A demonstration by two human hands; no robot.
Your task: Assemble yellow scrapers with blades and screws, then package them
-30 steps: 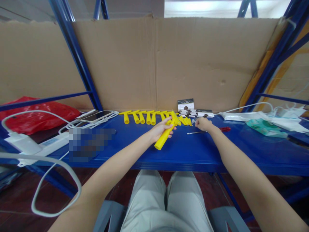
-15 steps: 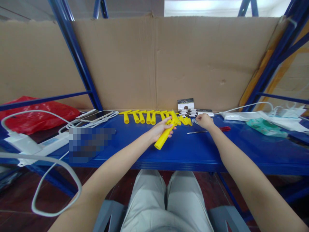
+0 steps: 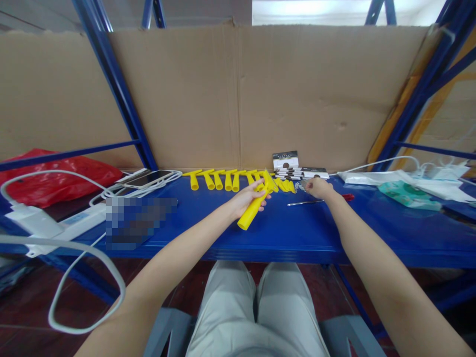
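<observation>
My left hand (image 3: 250, 201) is wrapped around a yellow plastic tool (image 3: 250, 213) with a round, hollow handle and a flat, wide head. Its open handle end points down toward me. Farther right, my right hand (image 3: 319, 188) has its fingers drawn together at a small pile of shiny metal bits (image 3: 300, 186), which look like screws. What lies between those fingertips is hidden. A screwdriver (image 3: 305, 203) lies under the right wrist, its red handle (image 3: 348, 197) partly covered. Several small yellow pieces (image 3: 285, 185) lie between my hands.
Several similar yellow tools (image 3: 219, 181) stand in a row along the cardboard wall (image 3: 178, 99). Black-and-white boxes (image 3: 285, 159) are at the back. Left are a white power strip (image 3: 84, 220), cables and a red bag (image 3: 59, 176); right, a green-and-white packet (image 3: 409, 196).
My right hand has shifted slightly right and lower over the metal bits, uncovering more of them. My left hand and the yellow tool stay almost still.
</observation>
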